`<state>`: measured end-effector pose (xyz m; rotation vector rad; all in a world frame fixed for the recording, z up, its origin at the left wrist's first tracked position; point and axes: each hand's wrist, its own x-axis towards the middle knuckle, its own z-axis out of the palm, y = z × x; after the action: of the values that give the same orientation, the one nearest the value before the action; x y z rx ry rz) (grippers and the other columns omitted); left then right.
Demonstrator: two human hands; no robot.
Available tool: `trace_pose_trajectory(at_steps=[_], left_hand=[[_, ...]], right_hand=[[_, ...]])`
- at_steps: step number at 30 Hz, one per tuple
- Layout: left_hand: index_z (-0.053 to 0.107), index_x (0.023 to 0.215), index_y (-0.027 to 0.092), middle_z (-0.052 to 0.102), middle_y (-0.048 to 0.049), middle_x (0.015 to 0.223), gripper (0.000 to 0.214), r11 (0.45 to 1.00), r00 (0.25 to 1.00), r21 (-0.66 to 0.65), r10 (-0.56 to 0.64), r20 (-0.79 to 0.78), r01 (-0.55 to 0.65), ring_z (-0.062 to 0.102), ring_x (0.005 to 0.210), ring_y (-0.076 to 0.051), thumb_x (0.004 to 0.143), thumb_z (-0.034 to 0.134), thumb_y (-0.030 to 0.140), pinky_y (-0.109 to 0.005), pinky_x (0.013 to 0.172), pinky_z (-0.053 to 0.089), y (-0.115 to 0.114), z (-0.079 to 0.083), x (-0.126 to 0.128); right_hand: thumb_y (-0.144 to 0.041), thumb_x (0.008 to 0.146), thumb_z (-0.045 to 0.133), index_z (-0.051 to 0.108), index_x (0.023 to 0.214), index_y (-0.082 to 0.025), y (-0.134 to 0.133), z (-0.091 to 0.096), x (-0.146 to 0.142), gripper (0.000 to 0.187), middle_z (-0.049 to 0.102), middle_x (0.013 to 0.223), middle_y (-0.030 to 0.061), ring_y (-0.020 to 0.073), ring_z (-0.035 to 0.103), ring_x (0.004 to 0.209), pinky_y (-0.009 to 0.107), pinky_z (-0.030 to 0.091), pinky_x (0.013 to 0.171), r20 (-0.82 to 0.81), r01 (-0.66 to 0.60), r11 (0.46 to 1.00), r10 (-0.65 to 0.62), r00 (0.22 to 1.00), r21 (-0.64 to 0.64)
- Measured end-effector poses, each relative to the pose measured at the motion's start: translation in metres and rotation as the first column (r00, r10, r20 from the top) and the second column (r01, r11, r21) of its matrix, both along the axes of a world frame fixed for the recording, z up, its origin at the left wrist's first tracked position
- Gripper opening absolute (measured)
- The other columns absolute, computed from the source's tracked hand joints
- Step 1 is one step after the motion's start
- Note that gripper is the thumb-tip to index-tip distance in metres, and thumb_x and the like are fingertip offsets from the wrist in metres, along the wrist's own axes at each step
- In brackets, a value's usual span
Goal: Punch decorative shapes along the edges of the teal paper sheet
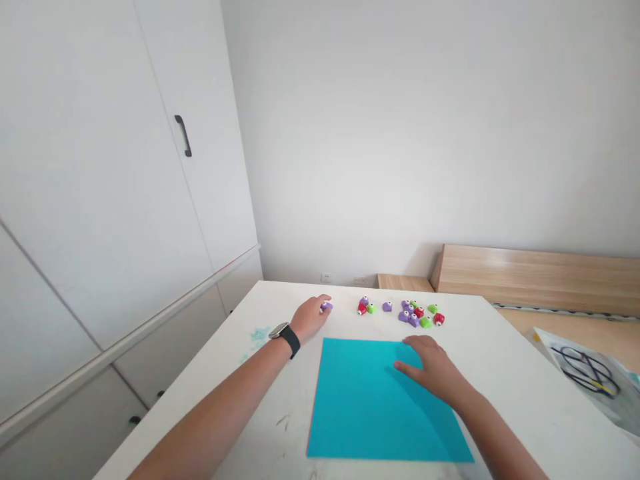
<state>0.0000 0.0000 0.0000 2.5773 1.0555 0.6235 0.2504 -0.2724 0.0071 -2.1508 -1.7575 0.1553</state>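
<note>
The left hand (310, 318) is at the far edge of the white tabletop (530, 380), its fingers curled closely around a small purple plastic craft punch (326, 307), which it appears to have hold of. A black-strapped watch (286, 337) sits on that wrist. The right hand (433, 369) lies open and palm down, fingers loosely spread, holding nothing, on the right part of a square sheet of cyan paper (365, 400). The sheet lies flat near the middle of the tabletop, toward the near edge.

Beyond the sheet, toward the far edge, sits a loose group of purple, red and green plastic craft punches (417, 313), with a red-and-green pair (365, 308) and a single purple punch (387, 307) to its left, just right of the left hand. A pale blue smudge (259, 337) marks the tabletop left of the sheet. At the right edge lies a glossy printed packet (585, 373) showing black-handled scissors.
</note>
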Motion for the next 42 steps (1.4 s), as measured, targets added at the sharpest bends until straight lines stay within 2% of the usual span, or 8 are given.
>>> trace_pose_trajectory(at_steps=[4,7,10,14,19,24,33,42], left_hand=[[0.066,0.114,0.024,0.066,-0.0073,0.099,0.028,1.0,1.0,0.003,0.006,-0.022,-0.006,0.062,0.095,-0.023,0.094,0.049,0.034,-0.032,0.085,0.043,-0.018,-0.005,-0.029],[0.068,0.108,0.024,0.064,-0.0069,0.097,0.025,1.0,0.999,-0.001,0.017,-0.045,-0.017,0.061,0.094,-0.024,0.09,0.058,0.038,-0.032,0.084,0.044,-0.031,-0.015,-0.043],[0.065,0.119,0.026,0.062,-0.0073,0.107,0.035,1.0,1.0,-0.007,-0.021,-0.018,0.021,0.06,0.101,-0.024,0.088,0.062,0.041,-0.034,0.089,0.044,-0.037,-0.02,-0.053],[0.059,0.129,0.031,0.055,-0.0075,0.128,0.043,0.985,0.984,0.078,-0.157,0.084,0.151,0.05,0.119,-0.026,0.088,0.064,0.041,-0.039,0.103,0.038,-0.042,-0.006,-0.062],[0.071,0.1,0.029,0.06,-0.0047,0.11,0.037,0.974,0.982,0.13,-0.188,0.018,0.184,0.051,0.107,-0.027,0.073,0.077,0.053,-0.041,0.092,0.038,-0.055,0.014,-0.06],[0.072,0.101,0.031,0.059,-0.0054,0.113,0.049,0.976,0.982,0.115,-0.182,-0.049,0.186,0.048,0.11,-0.03,0.061,0.083,0.059,-0.043,0.091,0.035,-0.061,0.009,-0.055],[0.072,0.094,0.029,0.06,-0.0049,0.111,0.038,0.973,0.983,0.146,-0.181,-0.012,0.181,0.049,0.109,-0.028,0.073,0.073,0.06,-0.041,0.09,0.035,-0.063,0.004,-0.055],[0.073,0.097,0.029,0.061,-0.0056,0.115,0.039,0.967,0.979,0.155,-0.204,-0.018,0.205,0.049,0.112,-0.029,0.074,0.073,0.06,-0.041,0.091,0.035,-0.064,0.0,-0.052]], right_hand=[[-0.063,0.084,0.058,0.063,0.124,-0.022,0.054,0.012,-0.057,0.058,0.063,0.123,0.0129,0.0317,0.05,0.118,0.045,0.038,0.1,0.039,-0.175,0.981,0.173,0.984,0.081],[-0.066,0.078,0.064,0.062,0.125,-0.024,0.088,0.003,-0.089,0.063,0.059,0.122,0.0131,0.0332,0.047,0.117,0.046,0.037,0.098,0.073,-0.195,0.978,0.19,0.979,0.071],[-0.072,0.069,0.069,0.062,0.123,-0.026,0.105,-0.014,-0.103,0.072,0.057,0.12,0.0125,0.0334,0.047,0.114,0.045,0.037,0.094,0.066,-0.201,0.978,0.197,0.978,0.059],[-0.074,0.07,0.066,0.063,0.116,-0.026,0.107,-0.03,-0.106,0.066,0.057,0.113,0.0105,0.0312,0.049,0.107,0.043,0.037,0.091,0.057,-0.207,0.973,0.202,0.978,0.104],[-0.073,0.07,0.067,0.063,0.112,-0.026,0.103,-0.031,-0.107,0.063,0.058,0.109,0.0088,0.0301,0.05,0.104,0.041,0.037,0.089,0.05,-0.209,0.969,0.204,0.978,0.132],[-0.074,0.069,0.067,0.062,0.112,-0.025,0.105,-0.03,-0.107,0.065,0.059,0.107,0.0086,0.03,0.051,0.102,0.041,0.037,0.088,0.051,-0.21,0.968,0.205,0.978,0.139],[-0.075,0.07,0.065,0.063,0.114,-0.025,0.103,-0.033,-0.107,0.067,0.058,0.109,0.0098,0.0308,0.05,0.104,0.041,0.036,0.089,0.056,-0.208,0.968,0.202,0.978,0.137],[-0.077,0.07,0.063,0.062,0.116,-0.024,0.102,-0.036,-0.106,0.07,0.058,0.109,0.0099,0.0306,0.05,0.104,0.042,0.036,0.09,0.064,-0.208,0.966,0.2,0.978,0.152]])
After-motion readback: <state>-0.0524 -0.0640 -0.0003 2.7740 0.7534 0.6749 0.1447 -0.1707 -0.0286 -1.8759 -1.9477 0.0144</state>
